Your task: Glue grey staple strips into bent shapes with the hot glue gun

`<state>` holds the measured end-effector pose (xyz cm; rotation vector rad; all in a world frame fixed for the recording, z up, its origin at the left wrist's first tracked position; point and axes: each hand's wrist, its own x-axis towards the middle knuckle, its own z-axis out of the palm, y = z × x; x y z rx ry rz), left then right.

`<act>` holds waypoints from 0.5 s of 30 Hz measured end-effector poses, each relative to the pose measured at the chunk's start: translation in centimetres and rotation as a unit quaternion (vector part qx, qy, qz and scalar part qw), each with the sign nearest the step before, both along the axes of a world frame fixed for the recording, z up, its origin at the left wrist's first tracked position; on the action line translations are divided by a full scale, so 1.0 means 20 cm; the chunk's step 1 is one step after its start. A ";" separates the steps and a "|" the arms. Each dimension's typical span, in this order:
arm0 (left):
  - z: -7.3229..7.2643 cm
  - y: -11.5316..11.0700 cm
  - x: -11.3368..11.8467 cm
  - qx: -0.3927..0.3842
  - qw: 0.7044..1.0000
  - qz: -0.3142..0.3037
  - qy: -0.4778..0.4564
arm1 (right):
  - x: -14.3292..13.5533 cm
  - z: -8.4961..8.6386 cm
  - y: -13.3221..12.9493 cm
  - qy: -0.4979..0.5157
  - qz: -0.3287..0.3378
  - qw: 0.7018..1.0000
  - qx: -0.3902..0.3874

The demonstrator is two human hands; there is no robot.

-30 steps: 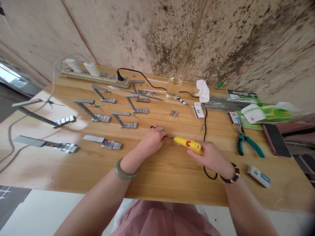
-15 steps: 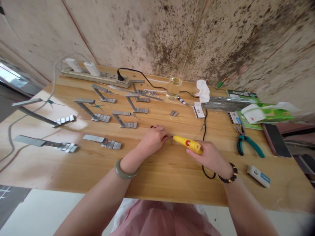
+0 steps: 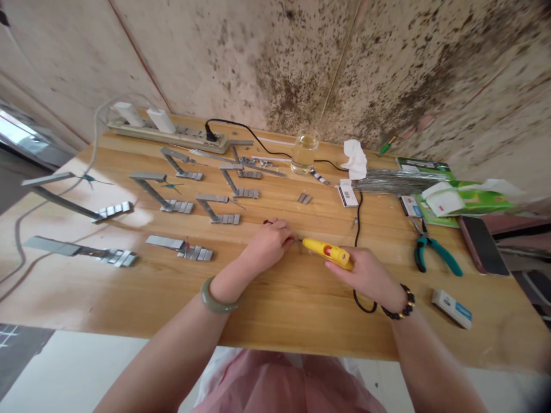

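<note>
My right hand [image 3: 364, 269] is wrapped round a yellow hot glue gun [image 3: 325, 251], its nozzle pointing left. That nozzle is right by the fingertips of my left hand [image 3: 270, 244], which are pinched together low over the wooden table [image 3: 293, 310]. Something thin and grey shows at those fingertips, too small to make out. Left of my hands stand several small L-shaped grey pieces on ridged feet, the nearest grey piece [image 3: 214, 207] just beyond my left hand. Two flatter grey pieces lie closer, among them one with a red spot [image 3: 183, 248].
A glass of yellowish liquid [image 3: 304, 152] stands at the back. Teal-handled pliers [image 3: 437, 252], a phone [image 3: 484, 244] and a small box [image 3: 451, 308] lie on the right. A bundle of thin wires [image 3: 387, 180] lies behind. A power strip [image 3: 189, 139] sits along the wall.
Almost nothing differs. The glue gun and my right hand have shifted very slightly; my left hand stays in place.
</note>
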<state>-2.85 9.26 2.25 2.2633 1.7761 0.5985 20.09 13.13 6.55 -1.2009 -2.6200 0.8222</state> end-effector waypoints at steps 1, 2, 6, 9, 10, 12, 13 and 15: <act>0.00 0.00 0.00 -0.001 1.000 0.000 0.000 | 0.00 0.00 0.00 0.000 -0.002 1.000 0.000; 0.00 0.00 0.00 -0.002 1.000 0.000 0.000 | 0.00 0.00 0.00 0.000 -0.004 1.000 -0.001; 0.00 0.00 0.00 -0.005 1.000 0.001 0.004 | 0.00 0.00 0.00 -0.003 -0.002 1.000 -0.005; 0.00 0.00 0.00 -0.005 1.000 0.002 0.000 | 0.00 0.00 0.00 -0.003 -0.001 1.000 -0.003; 0.00 0.00 0.00 -0.004 1.000 0.001 -0.002 | 0.00 0.00 0.00 -0.003 -0.001 1.000 -0.002; 0.00 0.00 0.00 -0.002 1.000 0.001 -0.004 | 0.00 0.00 0.00 -0.004 -0.002 1.000 0.000; 0.00 0.00 0.00 -0.002 1.000 0.001 -0.004 | 0.00 0.00 0.00 -0.006 -0.001 1.000 -0.001; 0.00 0.00 0.00 -0.002 1.000 0.001 -0.004 | 0.00 0.00 0.00 -0.008 -0.001 1.000 -0.007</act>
